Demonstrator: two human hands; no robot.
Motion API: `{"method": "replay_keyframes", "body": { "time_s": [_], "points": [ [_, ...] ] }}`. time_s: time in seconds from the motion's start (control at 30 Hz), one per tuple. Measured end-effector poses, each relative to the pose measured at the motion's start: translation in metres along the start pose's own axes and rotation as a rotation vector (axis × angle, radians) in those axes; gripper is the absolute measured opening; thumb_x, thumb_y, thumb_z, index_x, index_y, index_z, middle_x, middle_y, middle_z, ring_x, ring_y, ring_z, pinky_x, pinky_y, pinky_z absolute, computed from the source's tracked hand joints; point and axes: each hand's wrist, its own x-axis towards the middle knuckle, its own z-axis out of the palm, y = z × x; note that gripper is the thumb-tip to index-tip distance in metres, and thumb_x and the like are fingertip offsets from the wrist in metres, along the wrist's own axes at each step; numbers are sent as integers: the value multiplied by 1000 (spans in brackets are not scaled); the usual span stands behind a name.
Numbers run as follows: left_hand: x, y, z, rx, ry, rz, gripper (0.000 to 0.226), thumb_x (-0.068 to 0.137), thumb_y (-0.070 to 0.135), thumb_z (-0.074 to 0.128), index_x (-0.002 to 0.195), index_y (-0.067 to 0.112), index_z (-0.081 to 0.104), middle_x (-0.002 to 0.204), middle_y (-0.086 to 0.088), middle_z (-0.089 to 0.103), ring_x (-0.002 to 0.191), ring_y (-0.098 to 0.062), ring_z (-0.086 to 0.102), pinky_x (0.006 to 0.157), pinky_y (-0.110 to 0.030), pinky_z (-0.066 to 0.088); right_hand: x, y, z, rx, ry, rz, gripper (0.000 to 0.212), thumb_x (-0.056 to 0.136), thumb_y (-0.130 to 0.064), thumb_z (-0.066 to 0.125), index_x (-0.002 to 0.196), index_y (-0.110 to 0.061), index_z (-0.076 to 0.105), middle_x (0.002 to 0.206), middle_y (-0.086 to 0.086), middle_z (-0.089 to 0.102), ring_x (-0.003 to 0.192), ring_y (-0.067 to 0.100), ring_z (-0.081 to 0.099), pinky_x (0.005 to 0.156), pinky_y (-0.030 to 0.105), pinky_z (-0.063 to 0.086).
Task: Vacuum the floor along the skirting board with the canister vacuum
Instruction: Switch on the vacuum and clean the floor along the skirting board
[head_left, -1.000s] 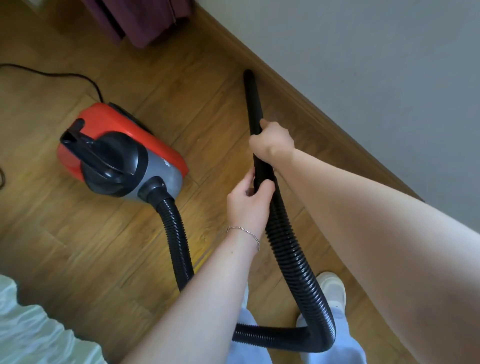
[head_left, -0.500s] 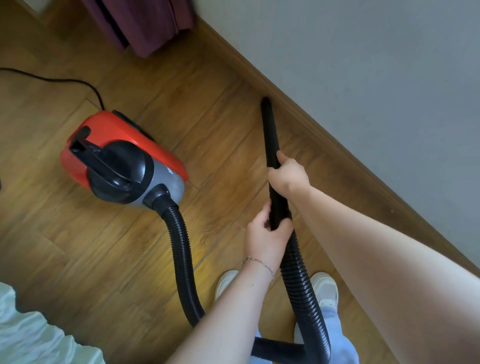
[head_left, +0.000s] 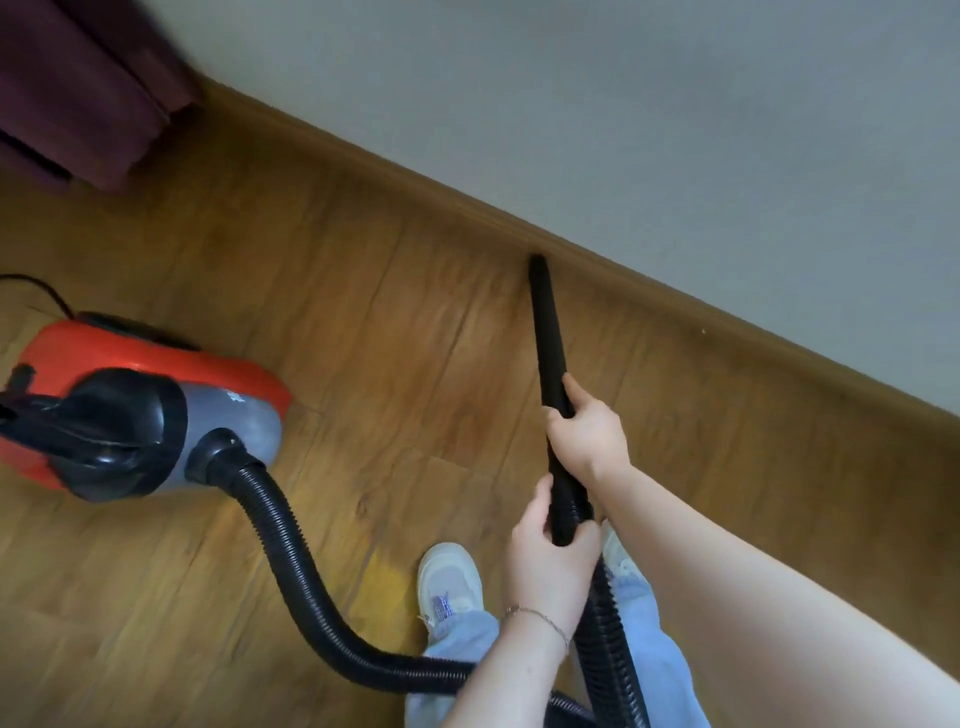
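**Nozzle tip at the skirting board**

Head view: both hands are clamped on the black nozzle. The right hand wraps round it higher up, and the left hand grips just below, where the ribbed hose joins. Since a second ago the tip has slid along the skirting board, further from the purple curtain. The nozzle's long axis runs away from the person, tip at the board's foot. The red canister vacuum sits on the floor, well to the left.

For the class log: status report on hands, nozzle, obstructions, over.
Left hand and right hand grip nozzle. Tip at skirting board. Vacuum and hose left, off the line.
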Motion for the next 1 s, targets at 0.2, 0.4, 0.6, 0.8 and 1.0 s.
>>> {"method": "replay_keyframes", "body": {
  "time_s": [0.2, 0.4, 0.6, 0.8, 1.0],
  "points": [
    [-7, -23, 58, 144, 1, -19, 57, 75, 22, 56, 129, 40, 47, 98, 5, 68, 82, -14, 62, 69, -25, 47, 5, 56, -34, 113, 9, 41, 57, 91, -29, 49, 146, -31, 32, 121, 2, 61, 85, 13, 64, 73, 26, 50],
    [-12, -42, 106, 354, -103, -6, 60, 76, 31, 55, 131, 49, 41, 108, 1, 64, 95, -16, 62, 75, -26, 51, 4, 125, -71, 258, 113, 161, 57, 92, -30, 50, 145, -29, 32, 97, -8, 61, 64, -1, 53, 53, 13, 38],
    [-12, -53, 145, 488, -145, 7, 63, 76, 32, 54, 135, 46, 37, 107, 5, 62, 95, -16, 61, 80, -32, 53, 9, 172, -97, 335, 149, 191, 55, 92, -30, 50, 145, -29, 34, 125, -1, 60, 66, -4, 49, 54, 11, 36],
    [-9, -54, 164, 536, -149, 47, 60, 72, 36, 52, 130, 48, 43, 97, 0, 62, 89, -21, 62, 77, -36, 53, 13, 189, -111, 362, 187, 201, 56, 92, -29, 50, 146, -27, 33, 129, 3, 58, 74, 5, 57, 64, 18, 44],
    [-4, -61, 155, 479, -70, 27, 61, 73, 31, 55, 131, 47, 44, 103, 4, 64, 80, -10, 63, 63, -20, 47, 17, 181, -108, 232, 141, 113, 60, 93, -28, 48, 148, -22, 25, 129, 9, 58, 91, 18, 64, 79, 27, 52]
  ]
}}
